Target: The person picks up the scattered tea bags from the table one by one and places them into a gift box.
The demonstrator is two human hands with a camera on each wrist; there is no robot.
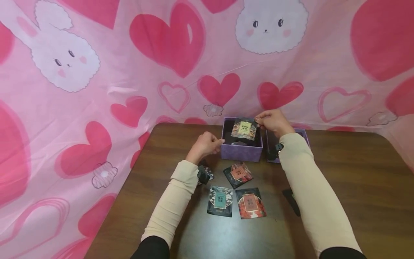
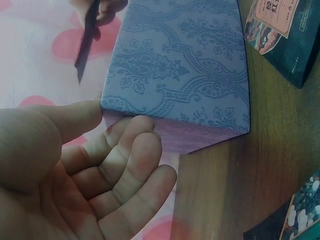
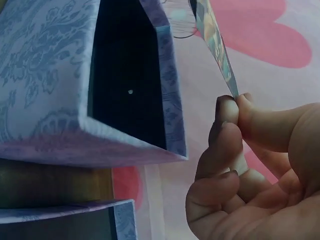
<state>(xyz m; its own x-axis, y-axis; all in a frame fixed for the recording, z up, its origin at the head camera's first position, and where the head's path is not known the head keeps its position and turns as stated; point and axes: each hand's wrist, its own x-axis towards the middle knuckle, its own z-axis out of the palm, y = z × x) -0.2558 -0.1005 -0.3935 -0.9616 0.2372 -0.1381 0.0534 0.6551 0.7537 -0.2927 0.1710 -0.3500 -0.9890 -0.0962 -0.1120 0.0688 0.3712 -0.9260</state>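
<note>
Over the open purple patterned box, my right hand pinches a dark sachet with a yellow label by its edge, between thumb and fingertips. The right wrist view shows the sachet edge-on, beside the box's dark interior. At the box's left side is my left hand. In the left wrist view its thumb lies at the rim corner, and the curled fingers meet the side wall, holding the box there. Part of the box interior is hidden behind the sachet.
A second purple open container stands to the right, partly behind my right arm. Nearer me lie a teal-label sachet and two red-orange sachets. My left wrist partly covers another sachet; a dark item lies by my right sleeve.
</note>
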